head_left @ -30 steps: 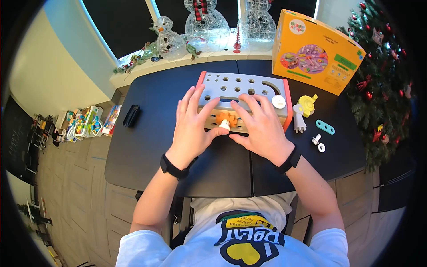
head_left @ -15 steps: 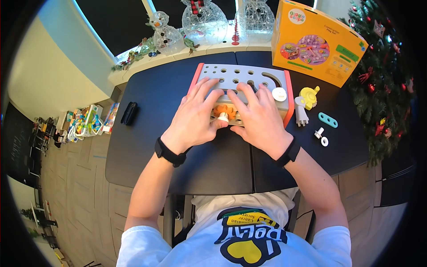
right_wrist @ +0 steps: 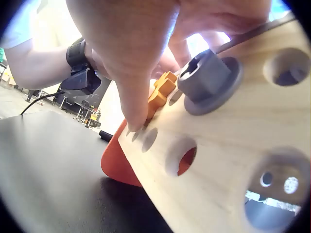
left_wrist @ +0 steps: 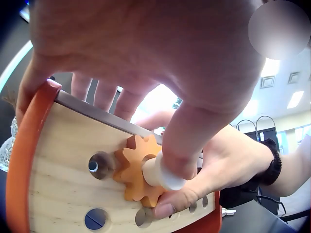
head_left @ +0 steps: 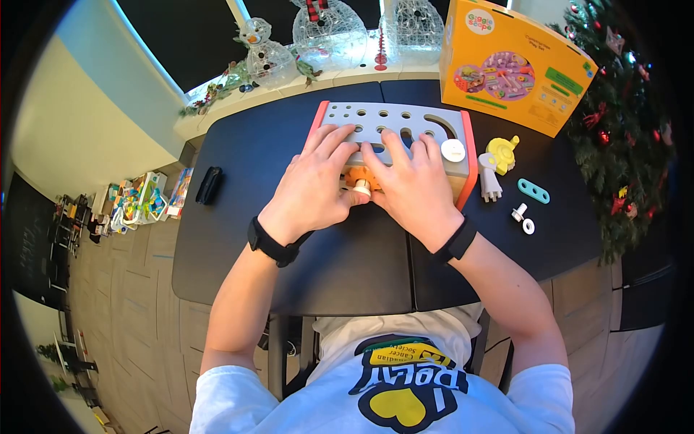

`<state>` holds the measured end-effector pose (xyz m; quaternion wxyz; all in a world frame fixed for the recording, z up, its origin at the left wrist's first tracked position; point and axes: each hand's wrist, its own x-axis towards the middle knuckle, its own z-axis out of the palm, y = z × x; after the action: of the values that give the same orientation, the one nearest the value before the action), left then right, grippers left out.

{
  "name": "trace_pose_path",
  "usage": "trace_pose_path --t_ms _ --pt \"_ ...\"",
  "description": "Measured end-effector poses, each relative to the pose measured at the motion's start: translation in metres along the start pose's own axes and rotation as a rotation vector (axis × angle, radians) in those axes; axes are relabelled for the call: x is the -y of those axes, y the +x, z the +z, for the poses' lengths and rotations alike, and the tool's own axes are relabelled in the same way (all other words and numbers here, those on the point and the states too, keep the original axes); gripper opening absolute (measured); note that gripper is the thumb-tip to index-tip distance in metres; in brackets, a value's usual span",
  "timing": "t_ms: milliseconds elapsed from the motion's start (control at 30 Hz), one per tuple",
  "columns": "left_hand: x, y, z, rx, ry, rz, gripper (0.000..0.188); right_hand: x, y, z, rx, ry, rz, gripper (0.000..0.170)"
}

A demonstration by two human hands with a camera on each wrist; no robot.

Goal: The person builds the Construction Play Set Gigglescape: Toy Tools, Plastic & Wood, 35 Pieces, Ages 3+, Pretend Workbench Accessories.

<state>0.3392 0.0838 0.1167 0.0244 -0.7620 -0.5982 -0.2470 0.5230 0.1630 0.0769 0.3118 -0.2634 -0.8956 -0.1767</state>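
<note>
A toy workbench box (head_left: pixel 370 121) has a grey holed top, red ends and a wooden front (left_wrist: pixel 68 155). An orange gear (left_wrist: pixel 136 170) lies against that front, with a white bolt (left_wrist: pixel 163 174) through its middle. My left hand (head_left: pixel 311 184) spreads its fingers over the top, and its thumb presses the bolt's head. My right hand (head_left: pixel 416 184) grips the top edge with bent fingers, its thumb touching the gear's lower edge. The right wrist view shows a grey hexagonal piece (right_wrist: pixel 206 80) on the front panel. The bolt's far end is hidden.
Right of the box are a yellow piece (head_left: pixel 502 153), a grey-white piece (head_left: pixel 489 179), a teal holed strip (head_left: pixel 533 191), a small white bolt (head_left: pixel 519 211) and a white ring (head_left: pixel 528 226). An orange carton (head_left: pixel 517 65) stands behind. A black case (head_left: pixel 210 185) lies left.
My right hand has shifted left, bringing its thumb against the gear. My left thumb stays at the bolt while both hands' fingers have settled farther onto the top.
</note>
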Motion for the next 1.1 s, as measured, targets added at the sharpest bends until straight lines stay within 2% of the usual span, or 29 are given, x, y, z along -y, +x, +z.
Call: trace_pose_path --t_ms 167,567,867,1000,1033,1100 --pt "0.002 0.002 0.001 0.019 0.008 -0.015 0.068 -0.001 0.000 -0.006 0.005 0.062 0.011 0.057" --pt "0.005 0.002 0.011 -0.030 0.022 -0.016 0.065 -0.004 -0.003 -0.006 0.054 0.128 0.018 0.067" --pt "0.011 0.003 0.002 -0.008 0.002 0.048 0.066 0.004 -0.010 -0.015 0.017 0.057 0.008 0.055" --pt "0.005 0.001 -0.003 0.006 -0.026 0.017 0.064 -0.002 -0.027 -0.050 0.041 0.211 0.006 0.055" --pt "0.002 0.000 -0.003 -0.012 -0.016 0.011 0.062 -0.007 -0.030 -0.062 -0.036 0.293 -0.005 0.046" --pt "-0.002 0.001 -0.003 -0.007 -0.022 -0.021 0.064 -0.029 -0.038 -0.078 -0.118 0.387 0.079 0.040"
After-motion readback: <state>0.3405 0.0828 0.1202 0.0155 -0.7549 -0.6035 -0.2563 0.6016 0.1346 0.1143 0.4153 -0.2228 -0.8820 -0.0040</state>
